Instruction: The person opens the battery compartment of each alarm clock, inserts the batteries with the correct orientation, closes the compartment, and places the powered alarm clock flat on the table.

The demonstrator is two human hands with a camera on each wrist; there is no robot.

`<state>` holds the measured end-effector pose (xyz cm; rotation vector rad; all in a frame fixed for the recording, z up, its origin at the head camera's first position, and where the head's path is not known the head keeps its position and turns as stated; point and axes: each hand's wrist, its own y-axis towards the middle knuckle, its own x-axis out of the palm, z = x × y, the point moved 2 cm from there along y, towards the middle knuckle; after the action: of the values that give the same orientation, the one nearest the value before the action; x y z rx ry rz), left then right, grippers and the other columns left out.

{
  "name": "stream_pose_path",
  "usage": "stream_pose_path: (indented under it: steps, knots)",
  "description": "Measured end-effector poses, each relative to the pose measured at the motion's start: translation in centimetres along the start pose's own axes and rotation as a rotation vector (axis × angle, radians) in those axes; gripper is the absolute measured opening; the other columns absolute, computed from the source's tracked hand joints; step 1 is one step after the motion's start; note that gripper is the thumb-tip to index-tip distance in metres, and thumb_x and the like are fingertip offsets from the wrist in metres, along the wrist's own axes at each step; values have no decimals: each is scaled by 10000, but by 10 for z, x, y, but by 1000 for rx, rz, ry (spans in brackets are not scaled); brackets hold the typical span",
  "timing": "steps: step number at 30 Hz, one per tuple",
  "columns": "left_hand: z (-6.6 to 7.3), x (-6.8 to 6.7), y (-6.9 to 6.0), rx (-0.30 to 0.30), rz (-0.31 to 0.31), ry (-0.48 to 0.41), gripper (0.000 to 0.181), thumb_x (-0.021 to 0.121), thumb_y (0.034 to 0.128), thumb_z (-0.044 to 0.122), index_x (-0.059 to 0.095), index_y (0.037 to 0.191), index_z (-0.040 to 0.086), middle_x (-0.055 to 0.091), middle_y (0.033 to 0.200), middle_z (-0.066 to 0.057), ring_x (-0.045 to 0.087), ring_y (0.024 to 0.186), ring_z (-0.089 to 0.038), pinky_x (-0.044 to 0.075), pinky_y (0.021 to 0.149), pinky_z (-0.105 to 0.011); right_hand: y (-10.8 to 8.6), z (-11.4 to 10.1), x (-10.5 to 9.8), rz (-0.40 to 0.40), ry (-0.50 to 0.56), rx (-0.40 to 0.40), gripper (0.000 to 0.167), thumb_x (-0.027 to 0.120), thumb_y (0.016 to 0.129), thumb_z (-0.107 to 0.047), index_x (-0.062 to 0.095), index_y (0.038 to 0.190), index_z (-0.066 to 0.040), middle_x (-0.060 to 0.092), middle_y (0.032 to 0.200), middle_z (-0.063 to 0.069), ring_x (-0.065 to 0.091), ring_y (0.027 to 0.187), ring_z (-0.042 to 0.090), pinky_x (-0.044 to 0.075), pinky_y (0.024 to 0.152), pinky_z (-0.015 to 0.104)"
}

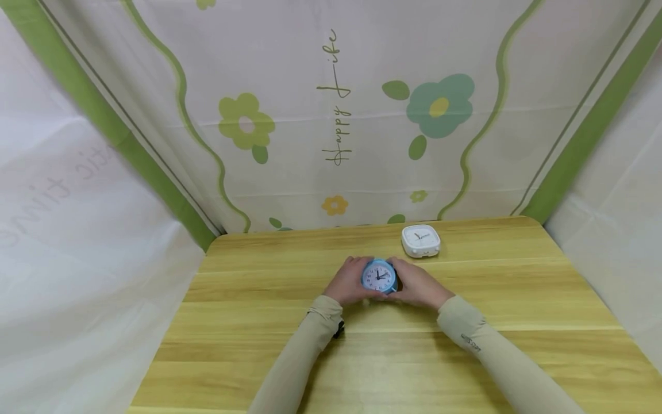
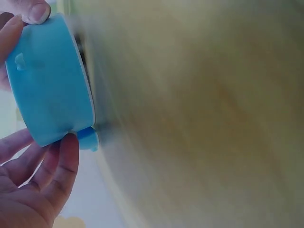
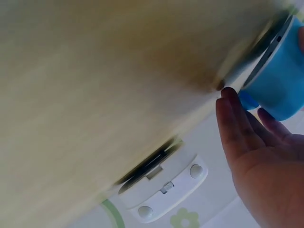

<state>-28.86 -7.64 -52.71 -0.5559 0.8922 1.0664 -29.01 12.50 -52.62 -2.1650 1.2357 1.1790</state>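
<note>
A round blue alarm clock (image 1: 379, 277) with a white dial is held between both hands, its dial turned up toward the head camera. My left hand (image 1: 351, 282) grips its left side, fingers along the top and thumb at the lower edge. On the opposite side, my right hand (image 1: 420, 286) holds the clock between fingers and thumb. The left wrist view shows the clock's smooth blue casing (image 2: 52, 80), with fingertips against it; the dial is hidden there. A white squarish alarm clock (image 1: 421, 240) stands behind the right hand, touched by neither hand.
The wood-grain table (image 1: 248, 322) extends around both arms. A pale printed cloth (image 1: 289, 172) with flowers hangs behind its far edge, and white cloth walls (image 1: 77, 276) rise at the sides.
</note>
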Motion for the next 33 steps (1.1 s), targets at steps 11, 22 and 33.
stream_pose_path:
  steps: [11, 22, 33]
  knots:
    - [2, 1, -1, 3, -48, -15, 928, 941, 743, 425, 511, 1503, 114, 626, 1417, -27, 526, 1240, -207, 479, 1074, -358, -3, 4, 4, -41, -26, 38, 757, 913, 798, -361, 515, 1346, -23, 639, 1204, 101, 623, 1132, 258, 529, 1007, 503]
    - [-3, 0, -5, -4, -53, -34, 909, 924, 767, 428, 501, 1519, 141, 618, 1437, -4, 525, 1236, -181, 478, 1084, -353, -4, 3, 5, -64, -6, 67, 781, 879, 829, -406, 500, 1395, -24, 617, 1271, 101, 601, 1180, 257, 508, 1043, 506]
    - [-4, -2, 4, -41, -39, -27, 885, 877, 834, 407, 453, 1554, 117, 576, 1488, -56, 536, 1333, -238, 454, 1137, -400, 8, 8, 0, -27, -20, 60, 786, 857, 844, -442, 522, 1389, 15, 575, 1331, 168, 588, 1224, 316, 485, 1079, 538]
